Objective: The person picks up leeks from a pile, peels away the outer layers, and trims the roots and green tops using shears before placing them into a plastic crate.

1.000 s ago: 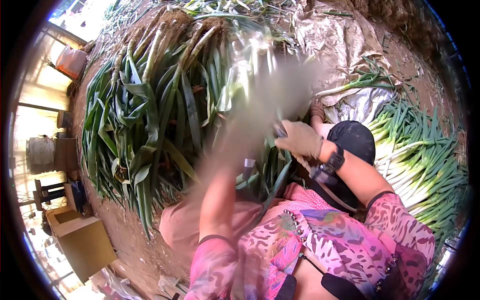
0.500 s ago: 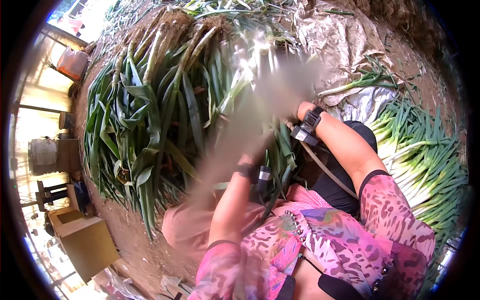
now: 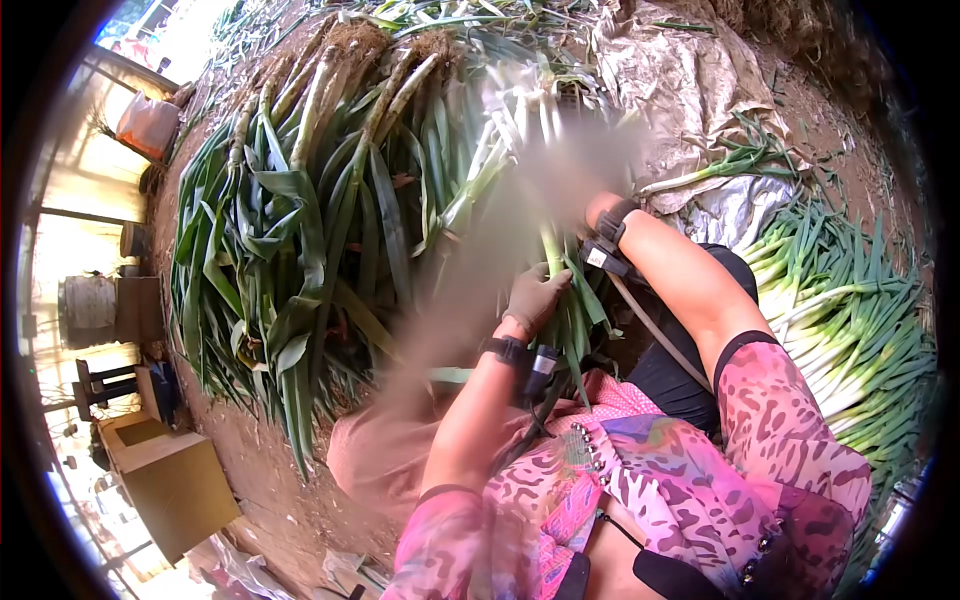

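My left hand (image 3: 537, 298), in a thin grey-brown glove, is closed around the green part of a long green onion (image 3: 553, 250). The onion's leaves hang down below my fingers toward my lap. Farther up and right, a blurred smear across the lens hides the fingers of my right hand (image 3: 598, 190). A thin hose (image 3: 645, 328) runs up to its wrist; what that hand holds cannot be made out. Close by on the left lies a large heap of unpeeled green onions (image 3: 300, 210) with brown roots. Whiter stalks (image 3: 490, 150) lie beyond my left hand.
On the right is a pile of white-stemmed green onions (image 3: 830, 320). A crumpled tan sheet (image 3: 690, 90) and a whitish sheet (image 3: 740, 205) lie on the ground. At the left stand a cardboard box (image 3: 170, 480) and a bucket (image 3: 148, 125).
My left hand has come out of the blur and shows closed on the green onion, slightly farther right. My right forearm has shifted slightly up.
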Motion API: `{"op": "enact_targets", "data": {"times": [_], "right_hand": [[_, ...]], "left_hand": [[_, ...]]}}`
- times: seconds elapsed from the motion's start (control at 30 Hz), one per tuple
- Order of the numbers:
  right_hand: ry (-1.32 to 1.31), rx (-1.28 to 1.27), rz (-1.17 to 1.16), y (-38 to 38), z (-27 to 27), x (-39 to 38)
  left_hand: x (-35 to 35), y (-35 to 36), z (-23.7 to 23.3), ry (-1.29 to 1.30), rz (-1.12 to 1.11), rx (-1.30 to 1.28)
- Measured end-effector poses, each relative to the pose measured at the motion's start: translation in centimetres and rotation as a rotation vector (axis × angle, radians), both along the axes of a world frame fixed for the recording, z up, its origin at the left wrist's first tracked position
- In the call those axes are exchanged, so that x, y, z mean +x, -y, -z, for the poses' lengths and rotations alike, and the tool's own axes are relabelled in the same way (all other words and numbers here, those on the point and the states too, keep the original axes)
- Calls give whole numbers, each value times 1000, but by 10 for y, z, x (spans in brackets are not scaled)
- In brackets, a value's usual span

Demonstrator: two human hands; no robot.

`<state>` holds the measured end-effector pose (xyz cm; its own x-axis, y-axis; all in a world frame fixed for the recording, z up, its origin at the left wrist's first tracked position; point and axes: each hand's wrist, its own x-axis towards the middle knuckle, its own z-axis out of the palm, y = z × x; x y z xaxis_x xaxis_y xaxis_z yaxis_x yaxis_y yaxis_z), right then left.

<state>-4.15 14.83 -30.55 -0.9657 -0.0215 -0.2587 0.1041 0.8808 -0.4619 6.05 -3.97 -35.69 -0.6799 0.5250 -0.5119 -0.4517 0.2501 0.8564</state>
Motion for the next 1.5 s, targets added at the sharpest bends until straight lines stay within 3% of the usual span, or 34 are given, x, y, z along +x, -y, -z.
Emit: {"op": "enact_targets", "data": {"times": [0.23,0.53,0.63,0.67,0.7,0.77,0.83,0.87,0.9,0.97,1.03,1.07,1.17,1.23,1.37,1.4,1.5], "right_hand": [[5,7,-3,0,2,-5],[11,17,7,-1,4,-2],[9,18,11,1,7,1],[12,21,18,1,8,3],[20,27,26,-2,9,6],[40,59,53,-9,10,15],[88,107,87,-12,6,28],[123,136,93,-7,-6,35],[244,135,125,10,-57,49],[294,72,60,14,-39,58],[182,93,87,25,-43,70],[255,96,93,27,-46,69],[223,100,109,24,-38,70],[224,98,115,22,-32,68],[215,38,128,17,-25,67],[192,3,124,14,-21,67],[141,-172,125,11,-13,71]], "left_hand": [[4,-5,-40,-27,49,-58],[7,-10,-19,-24,33,8],[1,-16,-13,-103,181,-170],[-4,-11,-12,-205,233,-187],[-14,-4,-45,-283,259,-284],[-55,21,-51,-445,141,-292],[-107,54,-63,-831,-64,-698],[-123,66,-95,-1043,-184,-800],[-166,91,-85,-1218,-137,-913],[-210,122,-87,-1524,-248,-1175],[-225,140,-99,-1262,-174,-1234],[-226,139,-104,-996,-136,-1339],[-218,125,-111,-696,1,-1243],[-193,106,-100,-687,-21,-1165],[-127,75,-104,-632,-197,-837],[-107,71,-128,-586,-151,-701],[-73,63,-111,-286,-206,-97]]}}
